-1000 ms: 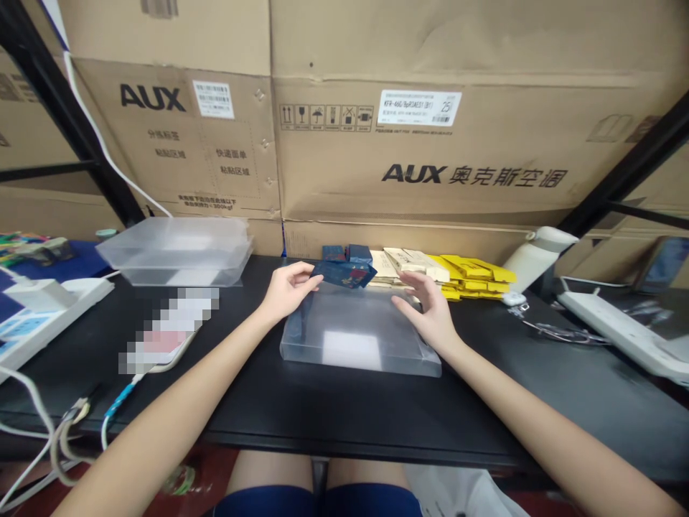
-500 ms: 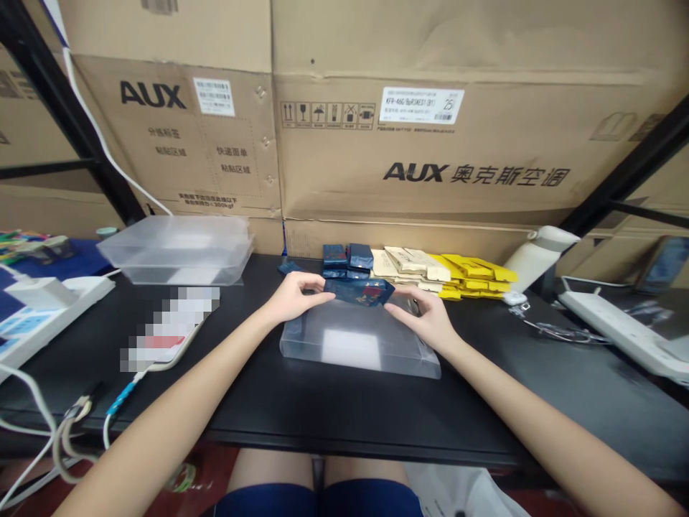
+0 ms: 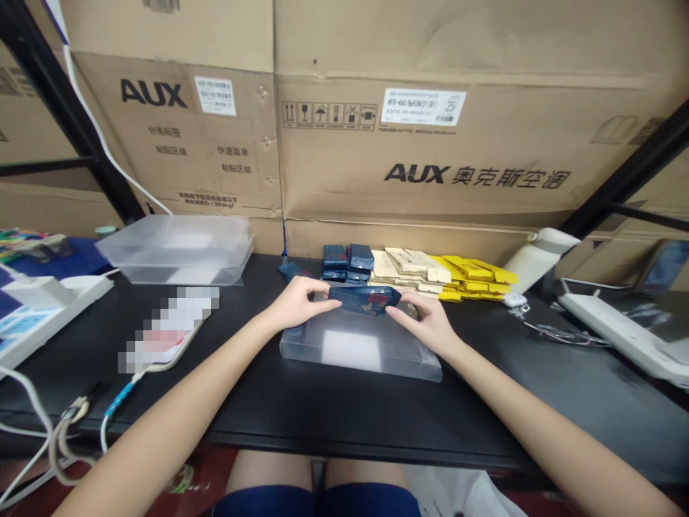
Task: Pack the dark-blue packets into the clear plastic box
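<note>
A dark blue packet [image 3: 363,300] with red and gold print is held level between my two hands. My left hand [image 3: 301,303] pinches its left end, thumb in front. At the other end, my right hand [image 3: 423,319] grips it between thumb and fingers. Below them a clear plastic box [image 3: 306,350] lies on the black table, a white patch showing in its middle. Just behind, dark blue packets [image 3: 347,260] stand stacked beside cream packets [image 3: 412,264] and yellow packets [image 3: 474,273]. One more blue packet [image 3: 293,270] lies partly behind my left hand.
Clear plastic trays [image 3: 177,248] are nested at the back left. A phone [image 3: 175,337] on a charging cable lies left of my arm. Power strips [image 3: 619,327] sit at both sides. A white bottle [image 3: 541,266] leans at the back right, before large cardboard boxes [image 3: 474,43].
The blue packet has shifted slightly right and down, and its printed face has turned a little. Both hands still hold its ends.
</note>
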Motion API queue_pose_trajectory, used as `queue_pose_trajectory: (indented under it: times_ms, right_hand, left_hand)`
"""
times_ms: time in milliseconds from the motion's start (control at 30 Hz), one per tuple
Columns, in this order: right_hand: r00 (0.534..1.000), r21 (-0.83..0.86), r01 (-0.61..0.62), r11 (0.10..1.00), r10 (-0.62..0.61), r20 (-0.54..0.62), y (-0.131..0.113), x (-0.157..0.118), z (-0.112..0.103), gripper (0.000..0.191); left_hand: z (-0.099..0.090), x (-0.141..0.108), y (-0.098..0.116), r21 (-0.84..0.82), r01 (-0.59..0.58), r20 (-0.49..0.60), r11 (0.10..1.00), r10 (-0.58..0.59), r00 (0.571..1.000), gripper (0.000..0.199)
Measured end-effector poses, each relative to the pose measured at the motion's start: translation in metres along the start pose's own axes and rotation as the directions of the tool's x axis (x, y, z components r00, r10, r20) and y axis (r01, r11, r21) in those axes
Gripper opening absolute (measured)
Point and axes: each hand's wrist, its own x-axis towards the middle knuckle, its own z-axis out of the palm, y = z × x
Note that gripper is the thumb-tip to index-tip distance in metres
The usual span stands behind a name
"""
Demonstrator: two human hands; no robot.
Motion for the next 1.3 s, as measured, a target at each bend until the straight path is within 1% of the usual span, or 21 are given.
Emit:
queue_pose_trajectory:
  times_ms: [133,233,367,467,567,633,700,800,867,933,1000,1033,1067,1100,1167,1300]
  right_hand:
    - [1.000,-0.004,0.000,1.000,0.000,0.024,-0.008,0.000,0.000,0.019]
    - [1.000,0.010,0.000,1.000,0.000,0.030,-0.009,-0.001,0.001,0.023]
    - [0.997,0.026,0.000,1.000,-0.002,0.081,-0.005,-0.002,0.001,0.030]
    - [0.991,0.037,-0.006,0.999,0.001,0.130,-0.004,-0.003,0.001,0.035]
    - [0.993,0.055,-0.034,0.998,0.027,0.119,-0.003,-0.002,0.001,0.033]
    - [0.996,0.076,-0.045,0.996,0.039,0.085,-0.003,-0.001,0.001,0.030]
    - [0.998,0.102,-0.057,0.993,0.054,0.036,-0.001,-0.001,0.002,0.027]
    - [0.995,0.145,-0.086,0.986,0.092,-0.041,0.001,-0.001,0.004,0.024]
    - [0.991,0.173,-0.101,0.980,0.114,-0.068,0.002,-0.002,0.005,0.025]
    - [0.988,0.202,-0.113,0.973,0.131,-0.078,0.003,-0.002,0.006,0.027]
    - [0.984,0.245,-0.126,0.961,0.153,-0.095,0.003,-0.003,0.006,0.030]
    - [0.979,0.273,-0.130,0.953,0.166,-0.114,0.004,-0.003,0.007,0.031]
    - [0.974,0.304,-0.131,0.944,0.180,-0.138,0.004,-0.002,0.007,0.032]
    - [0.967,0.336,-0.133,0.932,0.196,-0.160,0.005,-0.001,0.007,0.033]
    - [0.954,0.394,-0.145,0.908,0.234,-0.189,0.006,0.001,0.006,0.032]
    - [0.938,0.476,-0.163,0.864,0.285,-0.197,0.006,0.005,0.004,0.029]
  left_hand:
    - [0.001,0.000,0.001,0.026,-0.008,-0.007,1.000,0.008,1.000,0.041]
    - [0.000,0.000,0.001,0.024,-0.040,0.003,0.999,0.040,0.999,0.041]
    - [-0.001,-0.001,0.005,0.014,-0.108,0.049,0.994,0.107,0.993,0.036]
    - [-0.001,-0.002,0.007,0.023,-0.127,0.077,0.992,0.125,0.989,0.030]
    - [0.001,-0.002,0.005,0.058,-0.152,0.019,0.987,0.151,0.988,0.025]
    - [0.003,-0.002,0.001,0.079,-0.168,-0.044,0.983,0.172,0.984,0.025]
    - [0.003,-0.001,-0.006,0.097,-0.151,-0.092,0.984,0.160,0.983,0.028]
    - [0.002,0.000,-0.017,0.136,-0.049,-0.134,0.989,0.068,0.989,0.030]
    - [0.000,0.001,-0.024,0.155,0.062,-0.175,0.986,-0.034,0.984,0.037]
    - [-0.002,0.001,-0.029,0.136,0.250,-0.200,0.959,-0.220,0.955,0.046]
    - [-0.004,0.002,-0.032,0.083,0.416,-0.171,0.906,-0.398,0.901,0.057]
    - [-0.005,0.002,-0.032,0.057,0.467,-0.151,0.882,-0.455,0.878,0.062]
    - [-0.006,0.002,-0.032,0.035,0.495,-0.138,0.868,-0.486,0.863,0.065]
    - [-0.007,0.002,-0.032,0.018,0.504,-0.133,0.864,-0.497,0.857,0.066]
    - [-0.008,0.002,-0.031,0.002,0.495,-0.132,0.869,-0.491,0.861,0.062]
    - [-0.008,0.002,-0.032,-0.002,0.485,-0.136,0.875,-0.481,0.866,0.055]
